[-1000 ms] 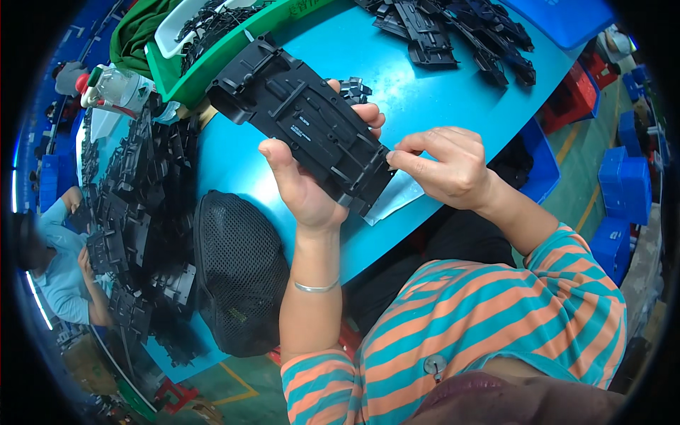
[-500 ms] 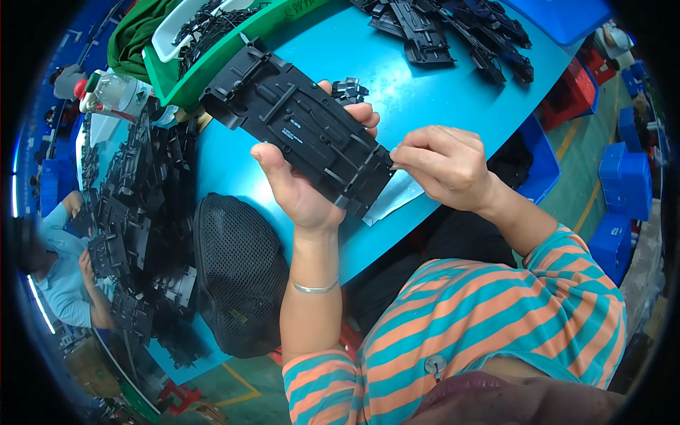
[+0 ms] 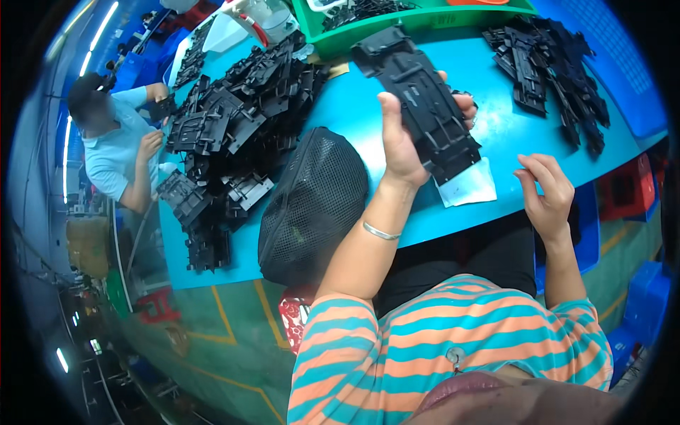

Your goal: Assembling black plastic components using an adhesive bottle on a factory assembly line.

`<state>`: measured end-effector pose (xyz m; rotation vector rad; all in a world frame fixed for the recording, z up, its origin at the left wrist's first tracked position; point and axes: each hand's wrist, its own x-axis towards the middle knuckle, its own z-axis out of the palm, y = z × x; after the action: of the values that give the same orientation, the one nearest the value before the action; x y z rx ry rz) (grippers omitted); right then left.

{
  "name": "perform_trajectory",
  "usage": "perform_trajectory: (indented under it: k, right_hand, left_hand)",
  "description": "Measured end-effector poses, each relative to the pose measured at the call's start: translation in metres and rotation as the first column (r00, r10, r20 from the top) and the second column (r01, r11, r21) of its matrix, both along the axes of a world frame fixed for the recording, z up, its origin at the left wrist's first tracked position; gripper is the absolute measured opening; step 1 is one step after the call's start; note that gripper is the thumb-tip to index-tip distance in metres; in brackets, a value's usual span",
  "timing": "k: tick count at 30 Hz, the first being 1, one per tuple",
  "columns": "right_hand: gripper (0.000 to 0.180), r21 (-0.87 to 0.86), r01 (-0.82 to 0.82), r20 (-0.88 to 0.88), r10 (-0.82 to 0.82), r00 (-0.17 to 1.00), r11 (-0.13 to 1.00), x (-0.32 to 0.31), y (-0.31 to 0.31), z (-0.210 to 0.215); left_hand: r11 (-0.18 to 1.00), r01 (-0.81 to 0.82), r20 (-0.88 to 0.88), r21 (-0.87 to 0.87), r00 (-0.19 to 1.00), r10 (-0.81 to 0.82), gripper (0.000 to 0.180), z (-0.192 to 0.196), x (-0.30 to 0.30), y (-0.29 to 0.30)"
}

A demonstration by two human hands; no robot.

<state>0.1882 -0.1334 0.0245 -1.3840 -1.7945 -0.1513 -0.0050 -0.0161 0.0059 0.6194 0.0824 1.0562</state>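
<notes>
My left hand [image 3: 404,145] is closed round a long black moulded plastic part [image 3: 425,106], held tilted above the table. Its thumb lies along the near side and the fingertips wrap over the far edge. Ribs, slots and small raised marks show on the part's face. To the right, apart from the part, my right hand [image 3: 549,188] is raised with fingers curled toward the thumb. Whatever is between those fingertips is too small to make out. Below the part's lower end, a white sheet [image 3: 467,188] lies on the blue table [image 3: 333,103].
Black plastic parts [image 3: 234,120] are heaped on the left, with more parts [image 3: 542,71] at the far right. A black mesh bag [image 3: 315,202] stands by my left forearm. Beyond is a green tray [image 3: 397,28]. Across the heap sits another person [image 3: 117,142].
My right hand has come away from the part's lower end and moved right. The left hand has turned the part more upright. The whole view has swung, showing more of the heap.
</notes>
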Motion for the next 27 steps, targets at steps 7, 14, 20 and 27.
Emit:
perform_trajectory:
  k: [7,14,20,27]
  right_hand:
    - [0.021,0.013,0.004,-0.024,-0.004,1.0,1.0,0.011,-0.023,0.013]
    - [0.017,-0.064,0.032,-0.144,-0.041,0.989,0.997,0.017,-0.035,0.007]
    - [0.025,0.048,-0.186,-0.154,0.191,0.969,0.981,-0.014,-0.011,0.04]
    - [0.041,0.075,-0.165,0.134,0.154,0.979,0.983,-0.039,0.019,0.046]
  left_hand:
    - [0.982,-0.073,0.117,-0.172,0.989,0.094,0.085,0.01,-0.021,0.007]
    - [0.936,-0.108,0.054,-0.335,0.99,0.134,0.083,0.027,-0.021,-0.001]
    - [0.948,-0.025,0.102,-0.319,0.993,0.061,0.082,0.038,-0.025,-0.015]
    - [0.947,-0.109,-0.016,-0.304,0.994,0.109,0.079,0.053,-0.022,-0.031]
